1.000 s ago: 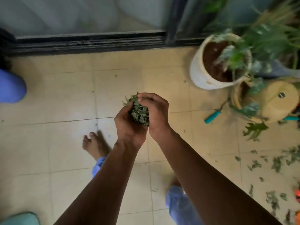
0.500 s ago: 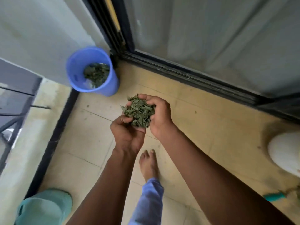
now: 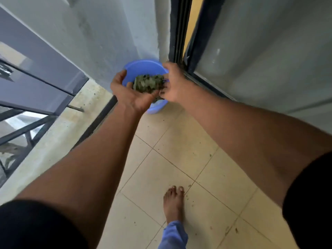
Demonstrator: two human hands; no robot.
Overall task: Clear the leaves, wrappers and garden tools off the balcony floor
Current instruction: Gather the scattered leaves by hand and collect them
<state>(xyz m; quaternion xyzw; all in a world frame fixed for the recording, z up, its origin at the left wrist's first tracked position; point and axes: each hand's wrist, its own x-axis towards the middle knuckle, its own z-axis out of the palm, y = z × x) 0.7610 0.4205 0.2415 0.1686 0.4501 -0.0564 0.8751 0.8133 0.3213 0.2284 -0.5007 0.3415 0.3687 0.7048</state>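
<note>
Half a second ago the round blue plastic bucket (image 3: 142, 68) stood well ahead; now both arms have reached it. The left hand (image 3: 125, 95) and right hand (image 3: 173, 82), cupped together, hold the clump of dry green leaves (image 3: 148, 83) directly over its mouth. Judging by this, the dump is imminent, though crumbs remain on the tiled balcony floor (image 3: 206, 177)

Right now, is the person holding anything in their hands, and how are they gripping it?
Yes: a clump of green leaves, cupped from both sides between the left hand and right hand, over the blue bucket.
</note>
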